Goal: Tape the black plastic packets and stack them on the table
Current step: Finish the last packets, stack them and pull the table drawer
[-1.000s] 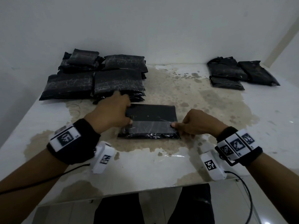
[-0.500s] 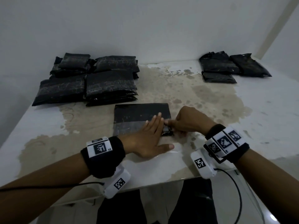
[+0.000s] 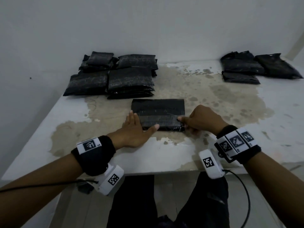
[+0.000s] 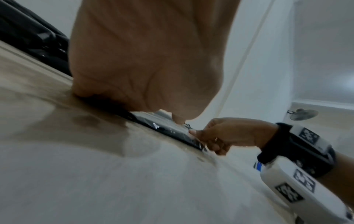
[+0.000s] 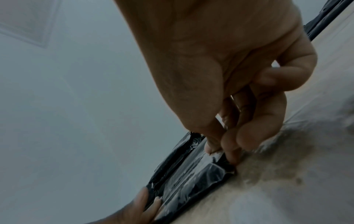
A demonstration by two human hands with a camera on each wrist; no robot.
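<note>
Head view: left hand [image 3: 133, 129] lies flat on packet [image 3: 158, 109]; right hand [image 3: 200, 120] pinches its taped edge.

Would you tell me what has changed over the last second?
The left hand slid from the packet's right end back to its left end, flat along the tape. The right hand still pinches the right end. The packet stays put.
</note>
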